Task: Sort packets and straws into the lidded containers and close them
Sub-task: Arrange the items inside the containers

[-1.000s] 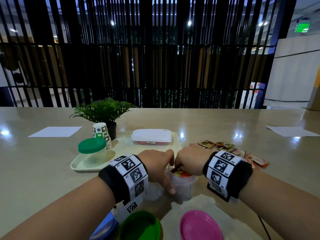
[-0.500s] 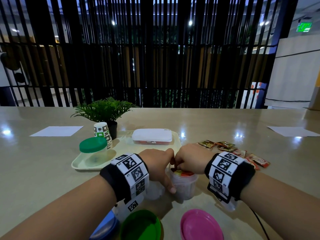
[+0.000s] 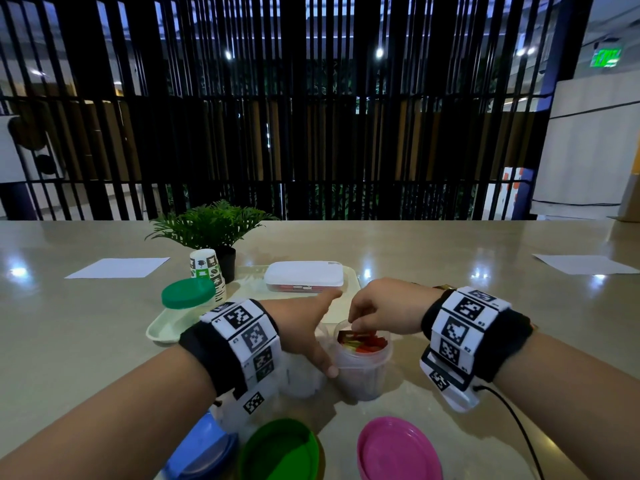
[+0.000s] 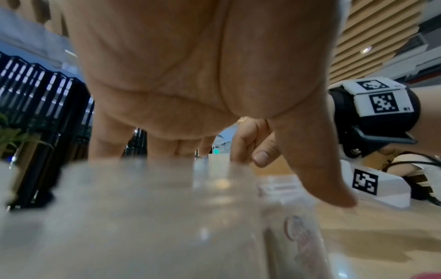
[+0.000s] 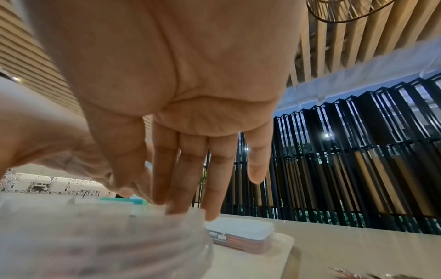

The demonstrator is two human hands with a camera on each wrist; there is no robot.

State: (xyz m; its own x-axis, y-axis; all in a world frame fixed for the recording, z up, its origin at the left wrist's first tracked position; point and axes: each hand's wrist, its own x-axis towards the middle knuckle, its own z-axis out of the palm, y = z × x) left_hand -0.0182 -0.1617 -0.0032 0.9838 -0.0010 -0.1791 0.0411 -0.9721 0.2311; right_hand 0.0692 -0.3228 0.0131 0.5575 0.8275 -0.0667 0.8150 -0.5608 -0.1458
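Clear plastic tub (image 3: 362, 367): stands open on the table (image 3: 86, 341) in front of us, between our two hands, loaded near the rim with red and yellow packets (image 3: 363, 342).
Step in hand: we judge it to be packing packets down into the tub so a lid can seat.
Left hand (image 3: 301, 336): fingers straight and spread, thumb tip touching the tub's left wall; we use it only to steady the tub.
Right hand (image 3: 381, 311): hangs over the tub mouth, fingers pointing down at the packets; whether it pinches one, we cannot tell.
Method: we press the packets flat and below the rim, keep the thumb low on the wall, and clear all edges from the rim before lidding.
Pink lid (image 3: 398, 448): lies near us on the table, right of a green lid (image 3: 280, 448); which one fits this tub we cannot tell.
Blue lid (image 3: 201, 452): sits at the left, partly under our forearm.
Second clear tub (image 3: 304, 375): just left of the first, under our left hand; it crowds that side.
Tray (image 3: 162, 329): holds a green-lidded jar (image 3: 188, 299) and a closed white box (image 3: 304, 276).
Behind the tray: paper cups (image 3: 206, 271) and a small plant (image 3: 211, 226).
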